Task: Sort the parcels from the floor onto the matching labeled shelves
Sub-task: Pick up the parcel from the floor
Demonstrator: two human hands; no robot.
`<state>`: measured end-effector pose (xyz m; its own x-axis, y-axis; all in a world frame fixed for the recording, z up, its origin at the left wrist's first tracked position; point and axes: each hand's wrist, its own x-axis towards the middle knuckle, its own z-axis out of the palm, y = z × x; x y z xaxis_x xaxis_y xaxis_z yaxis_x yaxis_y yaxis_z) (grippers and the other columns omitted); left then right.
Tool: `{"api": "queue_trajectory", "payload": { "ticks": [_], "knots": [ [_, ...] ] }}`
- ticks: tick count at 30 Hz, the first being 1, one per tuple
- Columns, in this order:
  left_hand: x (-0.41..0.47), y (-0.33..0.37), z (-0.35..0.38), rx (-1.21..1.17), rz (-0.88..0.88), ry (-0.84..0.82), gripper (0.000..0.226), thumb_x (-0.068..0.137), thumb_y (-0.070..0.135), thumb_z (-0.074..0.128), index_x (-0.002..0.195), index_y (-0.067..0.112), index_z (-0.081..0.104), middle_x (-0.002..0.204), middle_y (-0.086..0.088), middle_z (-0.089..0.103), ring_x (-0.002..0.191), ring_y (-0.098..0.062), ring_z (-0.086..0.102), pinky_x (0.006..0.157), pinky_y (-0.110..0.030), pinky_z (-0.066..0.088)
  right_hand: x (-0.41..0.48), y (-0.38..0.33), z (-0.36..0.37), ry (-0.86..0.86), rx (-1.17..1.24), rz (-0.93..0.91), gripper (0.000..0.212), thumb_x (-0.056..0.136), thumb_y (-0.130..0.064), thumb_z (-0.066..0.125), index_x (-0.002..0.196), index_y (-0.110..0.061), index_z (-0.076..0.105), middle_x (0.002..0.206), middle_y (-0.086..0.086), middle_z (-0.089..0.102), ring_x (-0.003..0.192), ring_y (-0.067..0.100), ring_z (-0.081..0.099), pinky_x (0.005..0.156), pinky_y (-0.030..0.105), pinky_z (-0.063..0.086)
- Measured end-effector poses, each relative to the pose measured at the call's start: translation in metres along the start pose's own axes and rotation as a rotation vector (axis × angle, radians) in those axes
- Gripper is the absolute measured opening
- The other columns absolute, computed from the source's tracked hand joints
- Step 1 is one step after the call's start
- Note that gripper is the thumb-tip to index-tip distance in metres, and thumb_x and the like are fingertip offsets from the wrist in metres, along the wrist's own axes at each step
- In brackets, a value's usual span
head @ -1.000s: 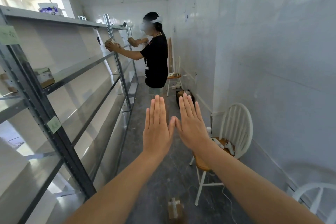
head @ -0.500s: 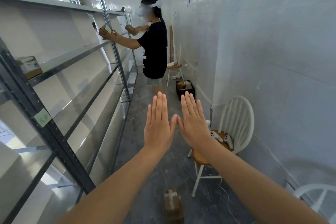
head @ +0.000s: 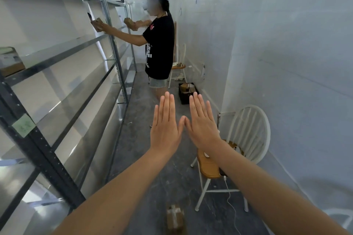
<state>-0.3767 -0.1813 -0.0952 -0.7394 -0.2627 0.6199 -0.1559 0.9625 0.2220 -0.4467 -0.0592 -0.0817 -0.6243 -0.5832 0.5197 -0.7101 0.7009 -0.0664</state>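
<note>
My left hand (head: 165,128) and my right hand (head: 202,126) are stretched out in front of me, flat, fingers straight and together, thumbs touching; both hold nothing. A small brown taped parcel (head: 174,218) lies on the grey floor below my arms. The metal shelf rack (head: 63,57) runs along the left, with a green label (head: 23,125) on its dark upright. One boxed parcel (head: 10,61) sits on a shelf at the far left.
Another person (head: 158,44) stands down the aisle, holding a parcel (head: 97,24) against the rack and another parcel (head: 130,23) in the other hand. A white chair (head: 246,139) stands at my right. A black crate (head: 188,91) with parcels sits on the floor beyond.
The view has tilted down and shifted slightly; my flat hands keep the same pose. The other person still holds parcels at the rack.
</note>
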Motion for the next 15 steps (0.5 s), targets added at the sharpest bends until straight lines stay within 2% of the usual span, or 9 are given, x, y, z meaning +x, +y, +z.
{"api": "queue_trajectory", "payload": {
  "ticks": [2, 5, 10, 15],
  "knots": [
    [0.009, -0.014, 0.004, 0.001, 0.001, 0.001, 0.071, 0.107, 0.045, 0.026, 0.161, 0.007, -0.002, 0.171, -0.008, -0.006, 0.158, -0.019, -0.008, 0.129, -0.039, 0.003, 0.013, -0.007, 0.009, 0.005, 0.011, 0.001, 0.066, 0.108, -0.039, 0.021, 0.160, -0.005, -0.002, 0.169, 0.012, -0.009, 0.154, 0.022, -0.015, 0.125, 0.037, -0.012],
    [0.019, -0.037, 0.012, -0.002, 0.013, -0.003, 0.070, 0.107, 0.044, 0.025, 0.161, 0.007, -0.001, 0.171, -0.009, -0.005, 0.158, -0.019, -0.007, 0.129, -0.039, 0.003, 0.029, -0.017, 0.023, 0.008, 0.000, 0.002, 0.065, 0.108, -0.039, 0.023, 0.159, -0.004, 0.002, 0.169, 0.013, -0.004, 0.155, 0.024, -0.010, 0.126, 0.040, -0.006],
    [0.025, -0.076, 0.028, -0.035, 0.002, -0.022, 0.071, 0.108, 0.043, 0.028, 0.161, 0.008, -0.001, 0.171, -0.008, -0.005, 0.158, -0.018, -0.007, 0.129, -0.038, 0.002, 0.050, -0.035, 0.051, -0.045, -0.011, -0.013, 0.069, 0.104, -0.043, 0.009, 0.159, -0.003, 0.002, 0.169, 0.014, -0.005, 0.155, 0.025, -0.010, 0.126, 0.040, -0.008],
    [0.035, -0.113, 0.041, -0.020, 0.021, -0.057, 0.071, 0.107, 0.046, 0.025, 0.161, 0.009, -0.003, 0.171, -0.007, -0.006, 0.158, -0.018, -0.007, 0.129, -0.039, 0.003, 0.068, -0.055, 0.082, -0.058, -0.024, 0.003, 0.068, 0.103, -0.039, 0.008, 0.159, -0.002, 0.004, 0.169, 0.015, -0.001, 0.156, 0.027, -0.005, 0.127, 0.045, 0.001]
  ]
}}
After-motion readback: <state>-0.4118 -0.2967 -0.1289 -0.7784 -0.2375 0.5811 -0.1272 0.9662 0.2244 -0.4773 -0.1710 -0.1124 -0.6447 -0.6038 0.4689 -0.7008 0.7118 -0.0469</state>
